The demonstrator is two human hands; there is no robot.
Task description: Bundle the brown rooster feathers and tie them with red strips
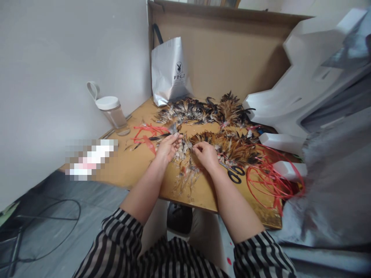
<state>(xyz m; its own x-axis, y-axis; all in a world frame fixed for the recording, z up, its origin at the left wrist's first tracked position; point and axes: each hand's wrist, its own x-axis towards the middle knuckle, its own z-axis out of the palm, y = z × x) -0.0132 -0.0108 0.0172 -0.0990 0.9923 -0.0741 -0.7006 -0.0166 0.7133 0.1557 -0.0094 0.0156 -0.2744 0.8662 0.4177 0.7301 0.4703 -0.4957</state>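
Observation:
My left hand (pixel 169 148) is closed in a pinch, with a grey-brown feather (pixel 174 129) sticking up from its fingertips. Just to the right, my right hand (pixel 206 155) has thumb and fingers pressed together; whatever they pinch is too small to make out. Between and below the hands lie loose pale, fluffy feathers (pixel 185 175). A row of brown feather bunches (pixel 232 146) runs rightward beside my right hand. Behind it lies a second row of darker feathers (pixel 191 110). Black-handled scissors (pixel 234 173) rest close to my right wrist.
Red plastic strips (pixel 147 133) lie left of my hands, and a tangle of red strip (pixel 269 179) covers the table's right end. A lidded cup (pixel 111 112) stands at the left, a silver bag (pixel 171 73) at the back. White foam pieces (pixel 269 104) lean at the right.

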